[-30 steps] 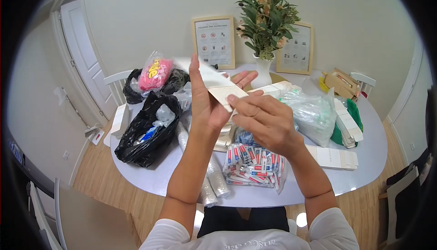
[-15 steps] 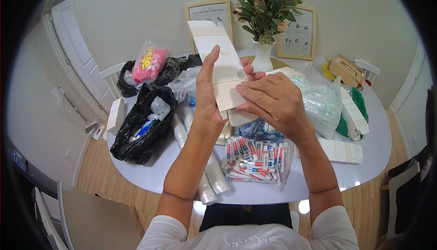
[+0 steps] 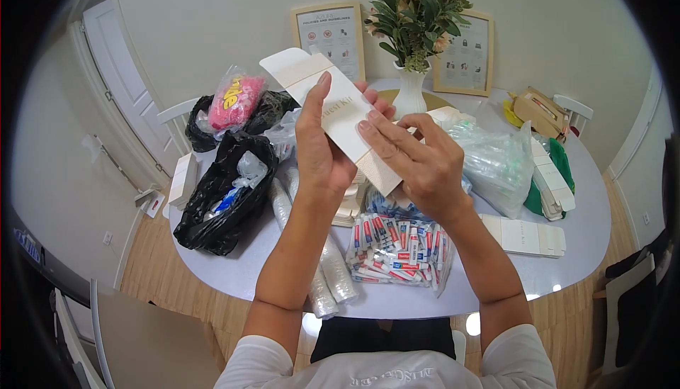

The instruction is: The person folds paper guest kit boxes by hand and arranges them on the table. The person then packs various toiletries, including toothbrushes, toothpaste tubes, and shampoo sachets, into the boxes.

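A white box with "Guest Kit" lettering is held tilted above the table, its upper end flap standing open at the upper left. My left hand grips it from beneath, thumb on the near edge and fingertips round the far edge. My right hand lies on its lower right end, fingers pressed on the front; the thumb is hidden. Below the hands are a clear bag of small red, white and blue tubes, a bag of blue items and a stack of cream cartons, partly covered.
Black bags and a pink package are on the left, beside bubble-wrapped rolls. A clear plastic bag and more flat boxes lie right. A flower vase and frames stand behind.
The box has turned from nearly edge-on to face me, then tilted further left at its top. My right hand has shifted along its lower end, and my left hand still holds it.
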Tool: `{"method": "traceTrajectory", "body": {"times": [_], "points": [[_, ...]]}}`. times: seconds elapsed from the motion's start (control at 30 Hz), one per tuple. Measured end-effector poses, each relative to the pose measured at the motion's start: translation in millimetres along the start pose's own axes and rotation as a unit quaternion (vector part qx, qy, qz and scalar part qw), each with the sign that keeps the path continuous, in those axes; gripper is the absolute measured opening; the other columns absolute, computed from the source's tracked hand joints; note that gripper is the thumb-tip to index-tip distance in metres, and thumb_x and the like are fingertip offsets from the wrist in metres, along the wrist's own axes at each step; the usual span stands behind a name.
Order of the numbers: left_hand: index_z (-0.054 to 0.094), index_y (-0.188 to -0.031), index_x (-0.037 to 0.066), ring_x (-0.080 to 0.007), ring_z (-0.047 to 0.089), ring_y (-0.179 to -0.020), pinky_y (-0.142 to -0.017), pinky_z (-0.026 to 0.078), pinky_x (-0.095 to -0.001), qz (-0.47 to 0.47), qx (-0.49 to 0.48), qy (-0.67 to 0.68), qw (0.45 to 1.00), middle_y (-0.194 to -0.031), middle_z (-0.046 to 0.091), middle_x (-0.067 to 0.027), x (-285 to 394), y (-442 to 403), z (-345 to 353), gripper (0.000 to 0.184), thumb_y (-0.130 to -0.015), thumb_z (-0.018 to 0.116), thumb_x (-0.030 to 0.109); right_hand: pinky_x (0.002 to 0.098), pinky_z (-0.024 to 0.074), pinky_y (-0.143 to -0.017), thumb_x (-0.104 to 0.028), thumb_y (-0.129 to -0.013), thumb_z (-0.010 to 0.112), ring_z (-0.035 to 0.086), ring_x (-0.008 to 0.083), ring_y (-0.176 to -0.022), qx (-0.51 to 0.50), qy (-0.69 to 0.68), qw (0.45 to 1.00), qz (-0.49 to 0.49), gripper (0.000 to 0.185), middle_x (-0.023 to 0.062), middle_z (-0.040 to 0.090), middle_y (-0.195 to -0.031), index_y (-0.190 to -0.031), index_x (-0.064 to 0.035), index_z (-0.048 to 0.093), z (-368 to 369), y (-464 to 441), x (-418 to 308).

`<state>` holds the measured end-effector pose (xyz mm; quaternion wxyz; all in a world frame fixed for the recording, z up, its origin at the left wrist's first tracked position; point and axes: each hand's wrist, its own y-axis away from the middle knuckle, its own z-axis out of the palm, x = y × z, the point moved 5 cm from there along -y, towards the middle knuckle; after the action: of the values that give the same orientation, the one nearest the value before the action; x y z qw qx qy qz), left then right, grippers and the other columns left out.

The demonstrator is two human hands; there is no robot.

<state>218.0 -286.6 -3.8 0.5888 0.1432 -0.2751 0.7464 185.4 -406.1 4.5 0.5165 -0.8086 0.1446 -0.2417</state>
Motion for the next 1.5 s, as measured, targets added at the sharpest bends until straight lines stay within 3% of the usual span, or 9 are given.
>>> {"method": "traceTrajectory", "body": {"times": [0.43, 0.53, 0.6, 0.63, 0.83, 1.07, 1.2, 1.33, 1.5], "points": [[0.050, -0.096, -0.005, -0.0262, 0.059, -0.065, -0.064, 0.052, -0.0351, 0.041, 0.011, -0.044, 0.998, -0.078, 0.056, -0.0155, 8.7, -12.1, -14.0, 0.045, -0.081, 0.057, 0.036, 0.0333, 0.0488, -0.076, -0.004, -0.060, 0.066, 0.055, 0.0274, -0.086, 0.006, -0.114, 0.992, 0.054, 0.051, 0.0136, 0.058, -0.103, -0.110, 0.0019, 0.057, -5.7, -2.3, -3.5], [0.050, -0.097, -0.004, -0.0252, 0.062, -0.067, -0.061, 0.054, -0.0358, 0.037, -0.004, -0.104, 0.994, -0.077, 0.056, -0.0145, 20.1, -12.3, -13.4, 0.046, -0.080, 0.059, 0.038, 0.0302, 0.0469, -0.080, -0.008, -0.069, 0.068, 0.054, 0.0248, -0.091, -0.086, -0.323, 0.926, 0.175, 0.050, 0.0139, 0.056, -0.104, -0.115, 0.0047, 0.052, -7.6, -5.7, 5.6], [0.050, -0.099, -0.005, -0.0255, 0.064, -0.068, -0.060, 0.055, -0.0348, 0.065, -0.027, -0.146, 0.987, -0.079, 0.057, -0.0148, 24.2, -7.9, -6.6, 0.047, -0.080, 0.060, 0.037, 0.0269, 0.0461, -0.081, -0.016, -0.077, 0.070, 0.052, 0.0184, -0.099, -0.057, -0.563, 0.715, 0.412, 0.052, 0.0129, 0.055, -0.105, -0.117, 0.0076, 0.048, 5.9, 9.2, 23.8], [0.053, -0.098, -0.006, -0.0247, 0.065, -0.070, -0.060, 0.055, -0.0334, 0.081, -0.035, -0.158, 0.984, -0.079, 0.059, -0.0147, 24.1, -7.1, -5.2, 0.046, -0.079, 0.062, 0.035, 0.0244, 0.0466, -0.080, -0.021, -0.079, 0.069, 0.054, 0.0123, -0.097, -0.075, -0.531, 0.727, 0.428, 0.049, 0.0120, 0.058, -0.100, -0.113, 0.0093, 0.051, 9.6, 13.1, 28.4], [0.058, -0.091, -0.006, -0.0226, 0.065, -0.067, -0.059, 0.055, -0.0323, 0.107, -0.022, -0.224, 0.968, -0.078, 0.061, -0.0160, 18.4, -3.1, -1.3, 0.036, -0.076, 0.069, 0.025, 0.0228, 0.0500, -0.067, -0.016, -0.072, 0.075, 0.062, 0.0104, -0.071, -0.066, -0.529, 0.721, 0.444, 0.038, 0.0108, 0.066, -0.083, -0.099, 0.0078, 0.061, 24.5, 16.2, 21.3], [0.057, -0.095, -0.006, -0.0232, 0.065, -0.069, -0.061, 0.055, -0.0327, 0.088, -0.013, -0.237, 0.968, -0.080, 0.062, -0.0164, 11.0, -7.6, -6.9, 0.034, -0.075, 0.069, 0.019, 0.0221, 0.0497, -0.065, -0.011, -0.070, 0.076, 0.061, 0.0094, -0.070, -0.057, -0.497, 0.729, 0.468, 0.029, 0.0108, 0.067, -0.082, -0.091, 0.0055, 0.065, 35.9, 26.3, 33.5], [0.052, -0.104, -0.007, -0.0253, 0.064, -0.078, -0.067, 0.055, -0.0348, 0.083, -0.068, -0.217, 0.970, -0.086, 0.062, -0.0175, -2.6, -11.9, -4.8, 0.038, -0.077, 0.065, 0.016, 0.0213, 0.0490, -0.066, -0.011, -0.072, 0.074, 0.060, 0.0088, -0.071, -0.010, -0.543, 0.686, 0.484, 0.027, 0.0094, 0.066, -0.083, -0.092, 0.0049, 0.065, 39.8, 29.1, 41.7], [0.045, -0.112, -0.007, -0.0311, 0.062, -0.087, -0.073, 0.054, -0.0397, 0.007, -0.099, -0.126, 0.987, -0.093, 0.058, -0.0203, -0.4, -16.7, -10.1, 0.039, -0.079, 0.056, 0.010, 0.0213, 0.0486, -0.072, -0.006, -0.079, 0.066, 0.059, 0.0090, -0.078, -0.059, -0.590, 0.650, 0.475, 0.028, 0.0069, 0.066, -0.089, -0.105, 0.0050, 0.061, 35.0, 26.3, 45.7], [0.043, -0.112, -0.007, -0.0327, 0.061, -0.080, -0.078, 0.053, -0.0465, -0.137, -0.076, -0.024, 0.987, -0.085, 0.057, -0.0166, -0.2, -23.2, -21.6, 0.038, -0.078, 0.055, 0.005, 0.0217, 0.0485, -0.077, -0.002, -0.081, 0.061, 0.059, 0.0093, -0.083, -0.154, -0.616, 0.675, 0.375, 0.032, 0.0076, 0.065, -0.092, -0.113, 0.0042, 0.057, 18.8, 15.2, 39.6]]}}
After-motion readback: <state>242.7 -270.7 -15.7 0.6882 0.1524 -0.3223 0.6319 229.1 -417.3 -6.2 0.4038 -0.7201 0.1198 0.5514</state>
